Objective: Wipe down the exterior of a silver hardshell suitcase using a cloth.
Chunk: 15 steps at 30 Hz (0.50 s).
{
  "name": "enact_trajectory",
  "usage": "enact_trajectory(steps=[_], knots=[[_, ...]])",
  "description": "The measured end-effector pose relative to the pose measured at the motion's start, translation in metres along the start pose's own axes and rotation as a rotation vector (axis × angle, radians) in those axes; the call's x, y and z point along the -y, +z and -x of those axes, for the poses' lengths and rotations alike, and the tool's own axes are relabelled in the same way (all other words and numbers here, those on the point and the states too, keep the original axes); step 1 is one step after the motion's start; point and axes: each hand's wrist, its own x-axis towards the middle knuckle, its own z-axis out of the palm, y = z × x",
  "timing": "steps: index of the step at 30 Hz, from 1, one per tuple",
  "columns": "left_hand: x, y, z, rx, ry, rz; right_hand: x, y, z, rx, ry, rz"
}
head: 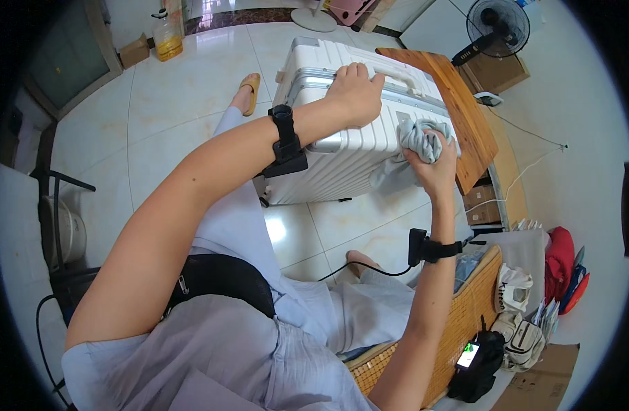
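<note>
A white ribbed hard-shell suitcase [340, 169] with silver frame rails and a white carry handle [396, 76] stands upright on the tiled floor before me. My left hand [356, 95] lies on its top beside the metal rail, fingers curled over it, holding nothing loose. Bunched in my right hand [435, 159] is a pale grey-green cloth [422, 137], pressed against the top near the suitcase's right edge. Part of the cloth hangs down the near side. Both wrists carry black straps with small devices.
A wooden tabletop [460, 118] adjoins the suitcase on the right, near a black fan [496, 25] and cardboard boxes. A woven bamboo mat [448, 334] lies at my right, with a black bag [476, 370] and phone. A cable runs from the right wrist device.
</note>
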Motion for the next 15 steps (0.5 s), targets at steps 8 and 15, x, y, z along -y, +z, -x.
enact_trajectory(steps=[8, 15], knots=[[-0.004, -0.002, -0.002, 0.015, -0.018, -0.007, -0.009, -0.006, -0.008, 0.076, 0.043, -0.107], [0.001, 0.0, -0.001, -0.022, 0.022, -0.027, 0.052, 0.009, 0.0, 0.082, -0.148, -0.103]])
